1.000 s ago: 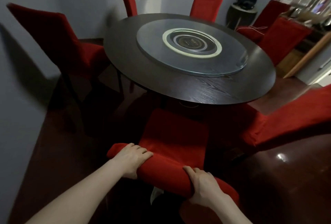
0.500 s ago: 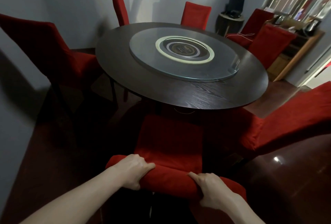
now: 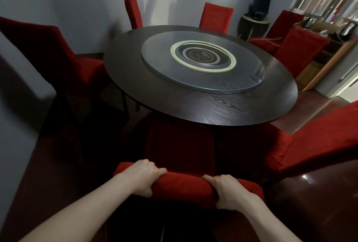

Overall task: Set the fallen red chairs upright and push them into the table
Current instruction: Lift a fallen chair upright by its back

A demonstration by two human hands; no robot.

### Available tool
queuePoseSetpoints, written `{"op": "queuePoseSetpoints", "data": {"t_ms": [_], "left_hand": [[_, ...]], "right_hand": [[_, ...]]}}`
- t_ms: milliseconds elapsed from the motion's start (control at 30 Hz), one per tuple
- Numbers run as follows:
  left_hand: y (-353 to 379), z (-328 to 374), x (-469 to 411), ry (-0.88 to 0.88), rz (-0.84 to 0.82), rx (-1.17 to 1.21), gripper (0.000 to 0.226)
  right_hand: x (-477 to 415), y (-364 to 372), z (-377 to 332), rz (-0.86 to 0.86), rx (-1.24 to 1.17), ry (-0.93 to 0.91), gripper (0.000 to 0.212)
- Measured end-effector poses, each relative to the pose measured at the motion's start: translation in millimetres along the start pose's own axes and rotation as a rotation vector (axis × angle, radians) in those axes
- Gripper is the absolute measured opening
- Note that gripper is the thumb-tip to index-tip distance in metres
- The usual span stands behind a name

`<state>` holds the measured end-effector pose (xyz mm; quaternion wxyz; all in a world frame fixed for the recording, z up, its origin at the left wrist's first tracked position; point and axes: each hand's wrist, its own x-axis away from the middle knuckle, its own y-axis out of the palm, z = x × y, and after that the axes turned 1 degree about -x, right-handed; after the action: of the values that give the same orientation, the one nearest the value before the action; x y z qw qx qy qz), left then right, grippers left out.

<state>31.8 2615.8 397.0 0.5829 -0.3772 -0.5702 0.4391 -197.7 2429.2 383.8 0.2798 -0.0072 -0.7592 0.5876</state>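
Observation:
A red-covered chair (image 3: 182, 145) stands upright right in front of me, its seat reaching under the near edge of the round dark wooden table (image 3: 222, 110). My left hand (image 3: 144, 176) grips the left part of the chair's top rail. My right hand (image 3: 230, 191) grips the right part of the same rail. Another red chair (image 3: 317, 141) at the right leans with its back tilted away from the table. One more red chair (image 3: 58, 61) stands upright at the left, a little way out from the table.
A glass turntable (image 3: 203, 61) lies on the tabletop. Two red chairs (image 3: 216, 17) stand at the far side, two more at the back right beside a wooden shelf unit (image 3: 325, 57). A grey wall (image 3: 17, 125) is close at the left. The floor is dark and glossy.
The chair in my hands has slid forward, its seat now further under the table edge. Both hands keep their grip on the rail, and my view has risen and moved closer.

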Motion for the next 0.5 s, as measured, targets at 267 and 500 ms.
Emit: {"op": "queuePoseSetpoints", "data": {"t_ms": [267, 500], "left_hand": [[-2, 20, -32, 0.01, 0.012, 0.001, 0.046], [2, 38, -56, 0.039, 0.023, -0.035, 0.058]], "right_hand": [[-7, -19, 38, -0.012, 0.099, 0.002, 0.084], [0, -10, 58, 0.014, 0.131, 0.063, 0.077]]}}
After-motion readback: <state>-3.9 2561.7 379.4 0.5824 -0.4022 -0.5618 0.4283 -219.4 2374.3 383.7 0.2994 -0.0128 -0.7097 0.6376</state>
